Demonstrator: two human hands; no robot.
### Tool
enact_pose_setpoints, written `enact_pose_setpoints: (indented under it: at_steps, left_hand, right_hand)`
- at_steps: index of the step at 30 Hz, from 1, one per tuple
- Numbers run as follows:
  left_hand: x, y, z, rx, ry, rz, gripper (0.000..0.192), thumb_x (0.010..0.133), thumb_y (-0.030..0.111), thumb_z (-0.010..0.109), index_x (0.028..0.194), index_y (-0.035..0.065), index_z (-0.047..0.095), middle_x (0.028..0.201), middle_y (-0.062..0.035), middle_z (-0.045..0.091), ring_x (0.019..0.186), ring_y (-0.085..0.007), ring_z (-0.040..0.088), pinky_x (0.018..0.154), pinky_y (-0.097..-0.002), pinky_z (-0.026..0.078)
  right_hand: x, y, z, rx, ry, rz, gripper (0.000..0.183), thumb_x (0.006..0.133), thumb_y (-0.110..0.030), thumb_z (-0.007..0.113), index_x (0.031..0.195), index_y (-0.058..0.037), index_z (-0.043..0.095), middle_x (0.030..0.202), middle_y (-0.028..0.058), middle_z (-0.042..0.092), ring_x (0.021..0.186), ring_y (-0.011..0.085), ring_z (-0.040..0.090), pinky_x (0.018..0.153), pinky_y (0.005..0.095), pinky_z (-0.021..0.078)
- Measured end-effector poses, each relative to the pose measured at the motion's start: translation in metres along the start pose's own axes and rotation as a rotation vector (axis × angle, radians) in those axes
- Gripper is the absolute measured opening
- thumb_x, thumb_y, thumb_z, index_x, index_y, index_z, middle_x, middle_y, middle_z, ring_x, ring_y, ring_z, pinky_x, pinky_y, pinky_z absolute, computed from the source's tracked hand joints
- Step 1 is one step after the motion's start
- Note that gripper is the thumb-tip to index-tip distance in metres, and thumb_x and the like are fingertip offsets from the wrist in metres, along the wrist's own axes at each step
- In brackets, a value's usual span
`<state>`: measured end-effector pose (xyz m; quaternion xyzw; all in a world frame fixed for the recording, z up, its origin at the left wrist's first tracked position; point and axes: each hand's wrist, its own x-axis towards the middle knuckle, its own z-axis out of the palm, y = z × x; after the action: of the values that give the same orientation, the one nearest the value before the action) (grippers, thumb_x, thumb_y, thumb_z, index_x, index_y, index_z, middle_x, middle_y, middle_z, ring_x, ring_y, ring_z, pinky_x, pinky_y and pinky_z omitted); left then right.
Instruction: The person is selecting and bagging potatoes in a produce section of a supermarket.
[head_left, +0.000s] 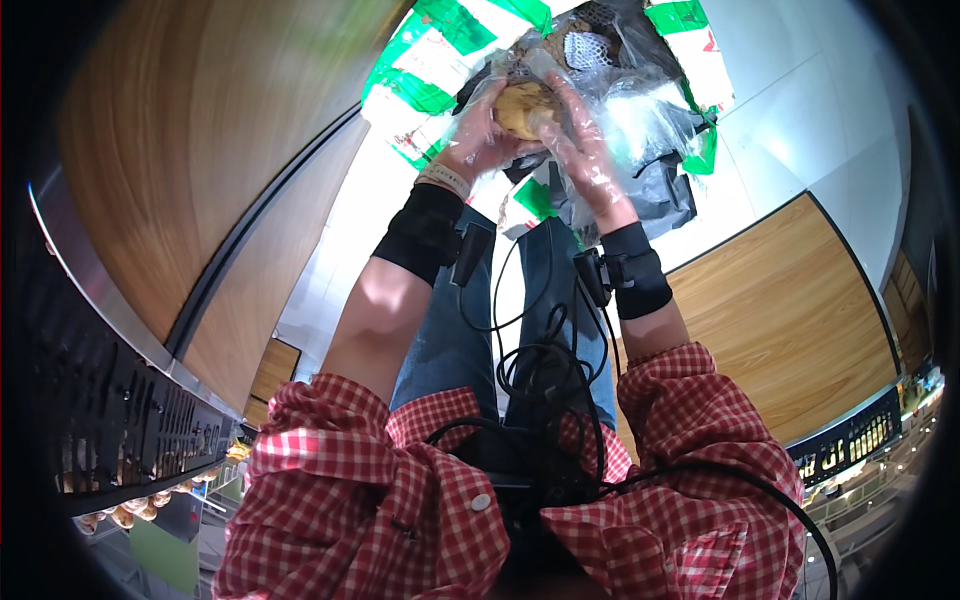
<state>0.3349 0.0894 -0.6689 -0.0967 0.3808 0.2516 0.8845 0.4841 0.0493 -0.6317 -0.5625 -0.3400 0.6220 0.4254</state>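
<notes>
A round yellow-brown produce item (525, 110), perhaps a root vegetable or fruit, is held between my hands over an opened box. My left hand (482, 135), in a thin clear plastic glove, cups its left side and underside. On its right side is my right hand (581, 142), gloved the same way, with the fingers against it. The box (427, 82) is white with green tape and lined with dark and clear plastic (645, 112). Inside it, a white foam net sleeve (589, 50) lies beside brown contents that I cannot identify.
Wood-grain panels stand at the left (150, 150) and right (780, 315). Black slatted crates (142, 412) border the left one. Loose black cables (551, 352) hang over my legs. Pale floor tiles (787, 97) show beyond the box.
</notes>
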Motion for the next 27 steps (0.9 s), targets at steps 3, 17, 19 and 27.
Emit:
enact_pose_setpoints:
  at_steps: [3,17,19,27]
  left_hand:
    - [0.008,-0.006,-0.004,-0.014,0.066,-0.072,0.047,0.092,0.045,0.04,0.118,0.007,0.048,0.111,-0.0108,0.056,0.1,-0.026,0.057,0.079,-0.043,0.051]
    - [0.012,-0.027,-0.018,0.007,0.212,0.036,0.025,0.091,0.03,0.046,0.103,0.0099,0.054,0.097,-0.0045,0.061,0.086,-0.0169,0.061,0.075,-0.0336,0.051]
    - [0.007,-0.029,-0.018,-0.063,0.151,0.067,0.028,0.093,0.032,0.044,0.105,0.0083,0.053,0.1,-0.0051,0.061,0.088,-0.0169,0.062,0.078,-0.0331,0.051]
    - [-0.006,-0.016,-0.014,0.182,0.246,0.198,0.042,0.095,0.04,0.04,0.118,0.005,0.047,0.103,-0.0071,0.058,0.093,-0.0166,0.059,0.077,-0.0294,0.051]
  right_hand:
    - [0.004,0.008,0.001,-0.004,0.014,0.02,0.056,0.082,-0.017,0.059,0.131,0.0001,0.038,0.126,0.019,0.048,0.115,0.0328,0.046,0.098,0.038,0.0346]
    - [0.006,0.057,0.016,-0.144,0.066,-0.041,0.034,0.093,-0.017,0.045,0.119,0.0023,0.051,0.112,0.0117,0.057,0.103,0.019,0.053,0.091,0.0293,0.0396]
    - [0.01,0.063,0.022,0.03,0.111,0.068,0.033,0.094,-0.017,0.044,0.118,0.003,0.053,0.109,0.0094,0.059,0.101,0.0157,0.053,0.09,0.0271,0.0403]
    - [0.001,0.054,0.031,0.206,0.03,0.27,0.044,0.089,-0.021,0.056,0.125,0.0005,0.045,0.118,0.0124,0.053,0.106,0.0174,0.051,0.092,0.0298,0.0406]
